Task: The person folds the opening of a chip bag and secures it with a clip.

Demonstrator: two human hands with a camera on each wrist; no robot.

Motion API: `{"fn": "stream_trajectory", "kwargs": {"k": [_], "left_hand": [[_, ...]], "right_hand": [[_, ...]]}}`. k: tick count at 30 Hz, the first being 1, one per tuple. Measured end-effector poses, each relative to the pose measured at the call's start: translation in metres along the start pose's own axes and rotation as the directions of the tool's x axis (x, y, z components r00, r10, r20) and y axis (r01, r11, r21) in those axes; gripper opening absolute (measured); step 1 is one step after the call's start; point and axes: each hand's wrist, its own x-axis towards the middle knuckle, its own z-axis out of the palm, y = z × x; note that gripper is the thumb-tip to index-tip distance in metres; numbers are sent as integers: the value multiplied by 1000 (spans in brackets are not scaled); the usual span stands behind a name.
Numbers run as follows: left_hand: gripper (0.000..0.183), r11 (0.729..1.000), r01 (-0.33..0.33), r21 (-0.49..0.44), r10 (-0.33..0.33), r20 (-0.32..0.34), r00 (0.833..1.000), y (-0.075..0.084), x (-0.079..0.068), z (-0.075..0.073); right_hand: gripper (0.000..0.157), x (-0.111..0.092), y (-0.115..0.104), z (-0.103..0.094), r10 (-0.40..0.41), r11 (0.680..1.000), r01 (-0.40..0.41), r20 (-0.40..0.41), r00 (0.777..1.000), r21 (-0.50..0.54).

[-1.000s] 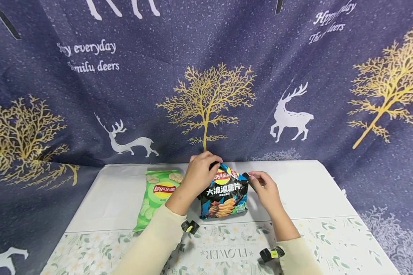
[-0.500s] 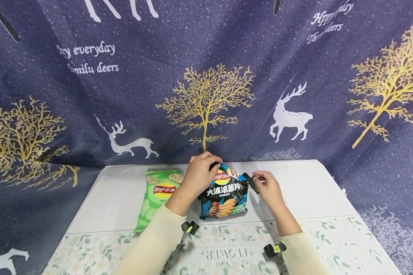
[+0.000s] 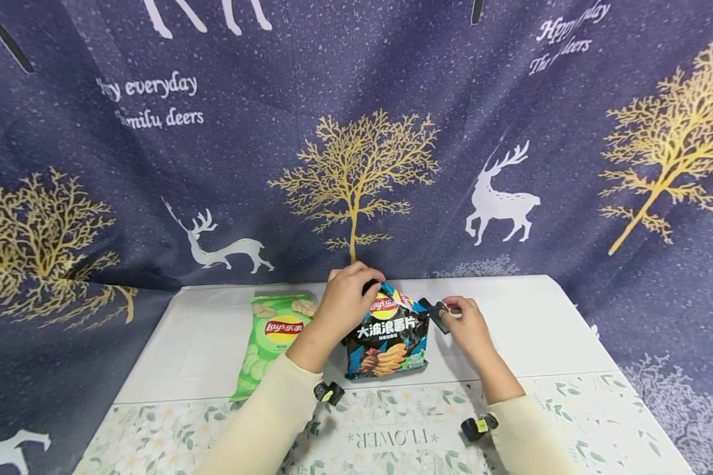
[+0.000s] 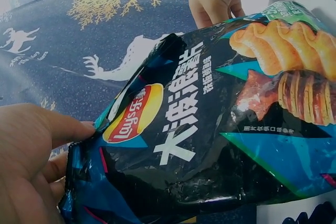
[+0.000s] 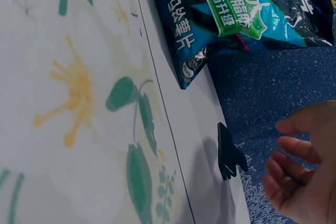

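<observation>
The clip [image 5: 226, 153] lies between the right hand [image 3: 468, 326] and the black bag [image 3: 386, 340] — to the left of the hand's fingertips and just beside the bag's right side; the right hand is plainly the nearer of the two. Seen from the head, the clip's long axis runs slantwise, one end toward the far edge and the bag's upper right corner, the other toward the near right corner of the worktop [image 3: 535, 330]; whether the far end touches the bag I cannot tell.

The right fingers are loosely bent and pinch nothing; the right wrist view shows a gap between them and the clip, though from the head the two overlap. The left hand [image 3: 349, 297] pinches the bag at its upper left corner, thumb in front and fingers behind; the bag stands tilted, its top toward the worktop's far edge, about midway between the left and right edges. The green bag [image 3: 273, 333] lies nearer the left edge, partly under the left forearm — I judge the narrow space between clip and right fingertips to be what matters most here.
</observation>
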Motion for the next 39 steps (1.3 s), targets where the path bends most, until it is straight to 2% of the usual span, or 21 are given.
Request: {"fn": "stream_trajectory", "kwargs": {"k": [5,9,20,29,39], "left_hand": [[15,1000,3,2,-3,0,1000,-1,0,0],[15,1000,1,-3,-1,1,1000,-1,0,0],[16,1000,7,-14,-7,10,1000,-1,0,0],[16,1000,17,-15,-17,7,1000,1,-1,-2],[15,1000,11,-7,-11,-4,1000,-1,-1,0]], "right_hand": [[48,1,0,-2,35,995,-26,88,996,-100],[54,2,0,-2,54,987,-34,127,990,-158],[61,8,5,-2,77,980,-45,162,984,-193],[60,16,11,0,69,973,-31,162,984,-230],[57,23,18,6,74,946,-16,170,983,-323]]}}
